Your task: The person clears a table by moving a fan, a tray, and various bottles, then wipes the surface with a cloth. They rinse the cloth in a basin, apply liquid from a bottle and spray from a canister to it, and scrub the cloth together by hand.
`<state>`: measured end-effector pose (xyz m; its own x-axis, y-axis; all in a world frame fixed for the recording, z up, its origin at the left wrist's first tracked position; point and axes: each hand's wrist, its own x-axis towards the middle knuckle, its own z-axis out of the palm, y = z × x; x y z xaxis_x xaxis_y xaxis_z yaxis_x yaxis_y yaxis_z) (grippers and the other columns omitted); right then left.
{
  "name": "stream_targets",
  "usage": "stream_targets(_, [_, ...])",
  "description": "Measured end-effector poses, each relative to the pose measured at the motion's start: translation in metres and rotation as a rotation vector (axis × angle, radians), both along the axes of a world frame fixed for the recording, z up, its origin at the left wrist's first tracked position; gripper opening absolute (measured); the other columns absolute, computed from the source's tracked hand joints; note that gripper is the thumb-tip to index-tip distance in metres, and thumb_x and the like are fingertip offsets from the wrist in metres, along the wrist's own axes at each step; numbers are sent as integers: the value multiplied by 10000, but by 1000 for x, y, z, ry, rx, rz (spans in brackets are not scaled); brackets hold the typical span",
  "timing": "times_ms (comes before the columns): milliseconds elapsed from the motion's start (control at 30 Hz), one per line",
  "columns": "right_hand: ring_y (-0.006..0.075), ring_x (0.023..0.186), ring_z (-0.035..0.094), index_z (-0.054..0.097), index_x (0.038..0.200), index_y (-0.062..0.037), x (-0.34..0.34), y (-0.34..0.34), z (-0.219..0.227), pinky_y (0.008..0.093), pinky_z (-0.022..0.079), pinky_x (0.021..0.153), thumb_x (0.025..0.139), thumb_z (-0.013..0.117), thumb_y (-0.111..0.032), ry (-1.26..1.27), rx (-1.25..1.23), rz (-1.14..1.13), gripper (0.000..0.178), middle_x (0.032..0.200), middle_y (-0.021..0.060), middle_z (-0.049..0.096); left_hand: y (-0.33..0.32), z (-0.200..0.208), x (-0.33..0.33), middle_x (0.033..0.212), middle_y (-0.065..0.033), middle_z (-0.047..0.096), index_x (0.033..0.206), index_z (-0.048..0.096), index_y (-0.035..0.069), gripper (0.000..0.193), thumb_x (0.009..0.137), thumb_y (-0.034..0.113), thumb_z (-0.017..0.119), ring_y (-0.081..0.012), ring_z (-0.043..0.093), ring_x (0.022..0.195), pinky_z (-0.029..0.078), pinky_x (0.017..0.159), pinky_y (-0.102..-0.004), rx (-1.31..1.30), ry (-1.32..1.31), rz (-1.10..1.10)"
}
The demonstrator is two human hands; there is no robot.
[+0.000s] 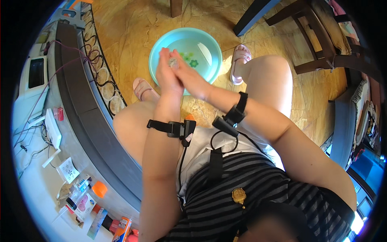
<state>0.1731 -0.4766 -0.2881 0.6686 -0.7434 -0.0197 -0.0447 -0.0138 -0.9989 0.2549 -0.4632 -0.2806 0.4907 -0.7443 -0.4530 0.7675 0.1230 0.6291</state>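
Note:
My left hand [168, 76] and my right hand [190, 80] press palm to palm above the near left part of a light turquoise basin [153, 60]. Their fingers point away from me and look straight, held close together; motion blurs them slightly. Between the two hands, near the base of the fingers, shows a small whitish, shiny lump [173, 63]; whether it is foam or a solid piece I cannot tell. The basin stands on the floor between my feet. It holds clear water with a bright reflection, over green flowers printed on the bottom.
Pink slippers [238, 66] are on my feet beside the basin. Dark wristband devices [187, 132] with cables sit on both forearms. A long cabinet [82, 111] with clutter runs along the left. A wooden chair [318, 36] stands at the far right.

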Motion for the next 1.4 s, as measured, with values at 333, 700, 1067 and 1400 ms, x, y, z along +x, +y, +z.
stream_targets(333, [331, 1362, 38, 230, 1374, 4, -5, -5, -6, 367, 69, 1099, 927, 337, -328, -62, 30, -43, 567, 1459, 198, 127, -3, -2, -3, 1403, -86, 301, 1360, 297, 22, 477, 959, 270, 362, -170, 340, 1250, 289, 1025, -330, -95, -13, -10])
stream_targets(700, [316, 1363, 44, 230, 1382, -18, -7, 2, -4, 351, 72, 1096, 919, 369, -336, 59, -181, 0, 578, 1466, 170, 131, 5, 1, -5, 1399, -84, 323, 1380, 264, 76, 497, 967, 352, 264, -233, 285, 1287, 206, 1065, -378, -56, 36, -144])
stream_targets(1067, [245, 1369, 71, 185, 1388, 13, -7, 12, 1, 297, 86, 1090, 925, 368, -314, -52, -27, -51, 596, 1469, 160, 128, 1, 9, -4, 1291, -72, 424, 1338, 332, 39, 465, 952, 293, 384, -184, 404, 1183, 342, 983, -362, -96, 24, -147])
stream_targets(1400, [374, 1353, 46, 212, 1376, 5, -16, -13, -11, 415, 88, 1097, 912, 379, -327, 11, -507, 13, 594, 1455, 202, 132, 12, 14, -6, 1377, -73, 336, 1388, 241, 110, 540, 940, 370, 392, -227, 412, 1197, 324, 1001, -375, -253, 51, -249])
